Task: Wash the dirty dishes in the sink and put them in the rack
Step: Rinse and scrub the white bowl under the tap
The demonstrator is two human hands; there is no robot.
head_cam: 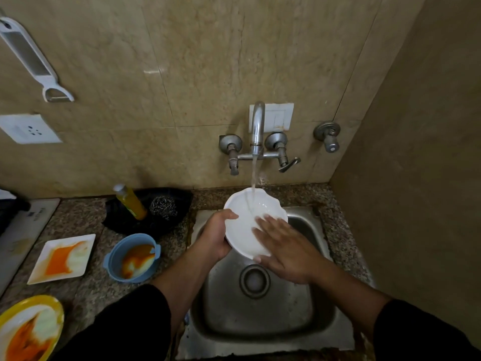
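A white scalloped bowl (247,207) is tilted over the steel sink (260,313), under water running from the tap (257,128). My left hand (217,235) grips the bowl's left rim, thumb on the inside. My right hand (283,248) lies flat with straight fingers on the bowl's inner surface at its lower right. On the counter to the left wait a dirty white square plate (62,257), a blue bowl (132,257) smeared orange, and a yellow-rimmed plate (28,329) with orange residue. No rack is in view.
A yellow soap bottle (130,201) and a steel scrubber (162,207) sit in a black holder behind the blue bowl. Tap handles (283,157) stick out from the tiled wall. A grater (28,56) hangs at upper left. A wall stands close on the right.
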